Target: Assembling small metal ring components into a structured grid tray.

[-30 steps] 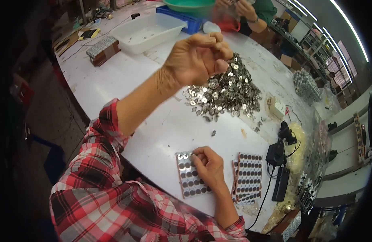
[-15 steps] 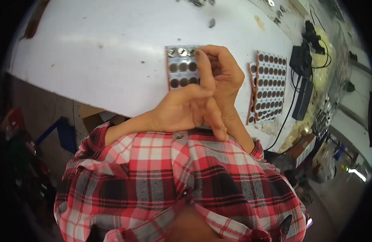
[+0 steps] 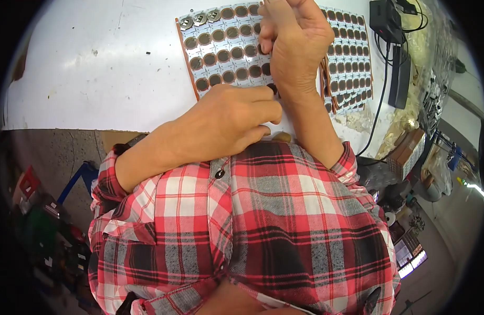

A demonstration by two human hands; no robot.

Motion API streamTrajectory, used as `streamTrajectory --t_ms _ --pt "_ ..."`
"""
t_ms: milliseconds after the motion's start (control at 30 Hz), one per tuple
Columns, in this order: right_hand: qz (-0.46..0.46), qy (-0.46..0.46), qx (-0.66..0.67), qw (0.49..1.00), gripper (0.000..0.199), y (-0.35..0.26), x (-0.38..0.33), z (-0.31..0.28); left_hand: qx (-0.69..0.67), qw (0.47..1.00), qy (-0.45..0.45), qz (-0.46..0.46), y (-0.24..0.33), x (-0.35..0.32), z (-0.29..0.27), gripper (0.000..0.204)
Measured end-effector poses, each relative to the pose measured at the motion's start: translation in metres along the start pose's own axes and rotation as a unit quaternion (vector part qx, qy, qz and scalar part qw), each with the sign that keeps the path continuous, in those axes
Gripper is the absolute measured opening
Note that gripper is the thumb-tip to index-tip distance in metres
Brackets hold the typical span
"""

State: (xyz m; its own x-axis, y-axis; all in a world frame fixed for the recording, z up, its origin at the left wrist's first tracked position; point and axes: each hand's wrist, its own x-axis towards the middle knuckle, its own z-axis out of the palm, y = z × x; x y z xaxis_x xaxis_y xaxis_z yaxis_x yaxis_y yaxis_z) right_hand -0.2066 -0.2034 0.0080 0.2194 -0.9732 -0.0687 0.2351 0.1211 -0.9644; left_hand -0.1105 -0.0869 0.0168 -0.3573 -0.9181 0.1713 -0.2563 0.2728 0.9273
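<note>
Disc-dotted panel (image 3: pixel 217 46) flat on desk (image 3: pixel 95 79), silver clips (image 3: pixel 200 19) at far left corner. Left hand (image 3: pixel 234 116) loosely curled at near edge — right hand (image 3: pixel 301 50) half-curled over right part; cannot tell whether either holds anything.

Wht panel (image 3: pixel 229 44), dk discs (image 3: pixel 218 35), flat on tbl (image 3: pixel 95 89), 3 slvr clips (image 3: pixel 200 19) top-L
</note>
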Motion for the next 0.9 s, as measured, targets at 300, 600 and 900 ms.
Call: streamTrajectory --t_ms 300,600,900 --pt "-0.007 0.003 -0.014 1.0 0.013 -0.003 0.002 0.004 0.141 0.977 -0.132 0.095 0.008 0.015 0.001 0.008" --pt "-0.012 -0.019 -0.007 1.0 0.011 0.002 0.003 -0.001 0.227 0.923 -0.274 0.145 0.014 0.039 0.003 0.015" --pt "0.002 0.009 -0.008 1.0 0.014 0.0 0.005 -0.001 -0.65 0.755 0.062 -0.063 -0.001 0.011 -0.024 0.05"
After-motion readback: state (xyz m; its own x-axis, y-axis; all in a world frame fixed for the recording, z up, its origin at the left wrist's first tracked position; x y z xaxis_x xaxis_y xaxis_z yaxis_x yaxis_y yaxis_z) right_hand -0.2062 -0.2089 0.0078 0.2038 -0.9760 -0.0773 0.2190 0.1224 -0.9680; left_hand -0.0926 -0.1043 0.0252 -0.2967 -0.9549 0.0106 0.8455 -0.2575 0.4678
